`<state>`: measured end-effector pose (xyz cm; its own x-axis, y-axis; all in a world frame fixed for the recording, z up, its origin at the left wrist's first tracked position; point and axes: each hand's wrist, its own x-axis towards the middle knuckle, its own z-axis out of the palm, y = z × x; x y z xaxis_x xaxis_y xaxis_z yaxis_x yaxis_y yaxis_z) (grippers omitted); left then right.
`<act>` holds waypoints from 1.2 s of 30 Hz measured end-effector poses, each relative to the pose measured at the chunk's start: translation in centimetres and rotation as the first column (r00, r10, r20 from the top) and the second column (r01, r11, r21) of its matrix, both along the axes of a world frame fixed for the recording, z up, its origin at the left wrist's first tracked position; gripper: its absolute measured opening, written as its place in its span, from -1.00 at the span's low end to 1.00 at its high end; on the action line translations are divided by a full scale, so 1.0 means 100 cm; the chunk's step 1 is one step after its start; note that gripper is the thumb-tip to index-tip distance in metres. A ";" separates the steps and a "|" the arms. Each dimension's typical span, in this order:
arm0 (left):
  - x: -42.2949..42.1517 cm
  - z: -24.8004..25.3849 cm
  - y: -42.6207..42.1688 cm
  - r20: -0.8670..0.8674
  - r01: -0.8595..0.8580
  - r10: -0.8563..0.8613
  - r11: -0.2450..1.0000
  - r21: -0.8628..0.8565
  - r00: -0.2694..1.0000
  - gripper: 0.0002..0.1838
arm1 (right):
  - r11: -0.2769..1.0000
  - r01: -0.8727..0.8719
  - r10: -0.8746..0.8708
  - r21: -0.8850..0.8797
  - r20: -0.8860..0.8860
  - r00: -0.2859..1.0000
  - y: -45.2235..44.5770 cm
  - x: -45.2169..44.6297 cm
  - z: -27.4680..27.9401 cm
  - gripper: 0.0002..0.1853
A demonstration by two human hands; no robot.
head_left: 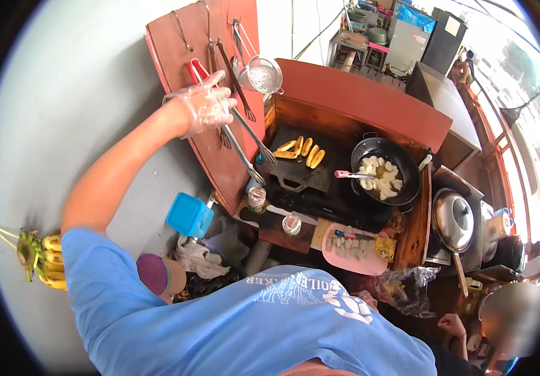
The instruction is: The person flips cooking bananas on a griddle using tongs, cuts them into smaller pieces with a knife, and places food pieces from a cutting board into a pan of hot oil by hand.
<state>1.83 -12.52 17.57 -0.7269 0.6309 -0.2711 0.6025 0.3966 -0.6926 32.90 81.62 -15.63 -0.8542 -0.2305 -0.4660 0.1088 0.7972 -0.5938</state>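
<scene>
My left hand (210, 105), in a clear plastic glove, is raised at the red-brown board (176, 56). Its fingers are closed round steel tongs (237, 150) with red handles; their two tips point down and apart. Part of what looks like my right hand (367, 299) shows at the shirt's edge, its fingers mostly hidden. Several yellow banana pieces (306, 147) lie on the dark griddle (339, 135). A black wok (415, 166) holds pale pieces in oil, with pink-handled tongs (343, 174) resting across its rim.
A strainer (264, 75) hangs by the board. A pink tray (370, 268) with greyish pieces, jars (257, 198) and a blue container (190, 215) stand nearer. At the right are a lidded pan (453, 219) and another person's hand (451, 326). Bananas (52, 263) hang left.
</scene>
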 end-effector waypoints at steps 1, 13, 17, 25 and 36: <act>0.005 0.002 0.005 -0.031 0.028 -0.027 0.999 0.017 0.999 -0.70 | 1.000 0.026 -0.027 -0.015 -0.039 0.999 -0.015 0.005 0.002 -0.88; -0.004 0.039 0.000 -0.122 0.033 -0.027 0.998 0.046 0.992 -0.61 | -0.136 -0.139 0.164 0.981 0.161 0.973 -0.120 -0.037 -0.087 -0.64; -0.012 0.018 -0.016 -0.085 0.073 -0.066 0.993 0.087 0.994 -0.68 | -0.217 0.057 0.128 0.975 -0.029 0.991 -0.079 -0.113 -0.038 -0.67; -0.007 -0.016 -0.012 -0.148 -0.065 0.089 0.986 0.156 0.985 -0.77 | 0.820 -0.403 0.410 0.406 0.073 0.909 -0.347 -0.071 -0.216 -0.73; -0.060 -0.246 0.201 0.341 -0.350 0.109 0.484 0.802 0.934 -0.45 | 0.933 0.354 -0.347 0.065 -0.103 0.932 -0.331 -0.038 -0.209 -0.64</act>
<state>-4.12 7.57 -7.02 -0.8784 0.4613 0.1251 0.4775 0.8591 0.1842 29.06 48.54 -36.54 -0.9123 0.1261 -0.3896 0.3400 0.7636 -0.5489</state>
